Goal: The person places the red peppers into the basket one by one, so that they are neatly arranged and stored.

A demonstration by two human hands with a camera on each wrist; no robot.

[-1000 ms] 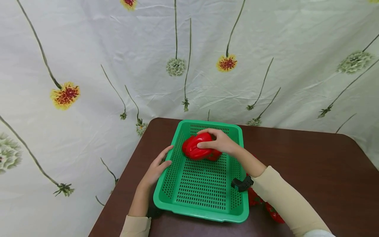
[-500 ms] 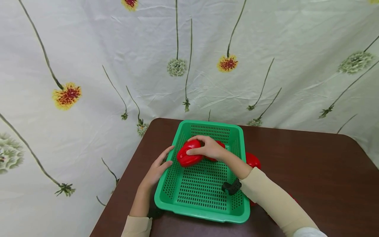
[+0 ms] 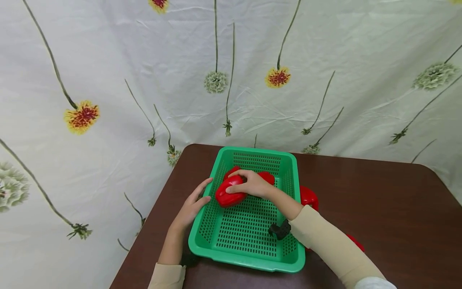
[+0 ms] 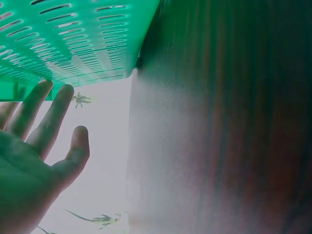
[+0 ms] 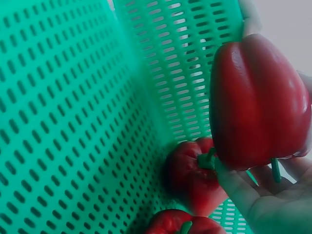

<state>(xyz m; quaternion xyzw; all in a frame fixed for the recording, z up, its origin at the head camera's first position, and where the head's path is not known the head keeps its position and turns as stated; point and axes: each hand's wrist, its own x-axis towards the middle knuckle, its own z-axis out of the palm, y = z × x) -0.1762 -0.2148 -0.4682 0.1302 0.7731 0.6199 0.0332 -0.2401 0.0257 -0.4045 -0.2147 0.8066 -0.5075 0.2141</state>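
My right hand (image 3: 252,185) grips a red bell pepper (image 3: 229,193) inside the green perforated basket (image 3: 245,263), near its left wall. In the right wrist view, that pepper's green stem points down toward the palm. Two more red peppers lie beneath it in the basket: one pepper (image 5: 192,178) by the wall and another (image 5: 183,224) at the frame's bottom edge. My left hand (image 3: 189,208) rests at the basket's left rim with fingers extended. The left wrist view shows those fingertips (image 4: 64,92) against the slotted side wall.
The basket stands on a dark brown wooden table (image 3: 375,200). To its right lie red peppers, one pepper (image 3: 309,196) against the basket side and another (image 3: 355,242) partly hidden by my right sleeve. A flower-patterned white cloth (image 3: 180,60) hangs behind the table.
My right hand has carried the held pepper left and toward me, lower over the basket, uncovering another pepper behind it. My left hand and the basket look about the same.
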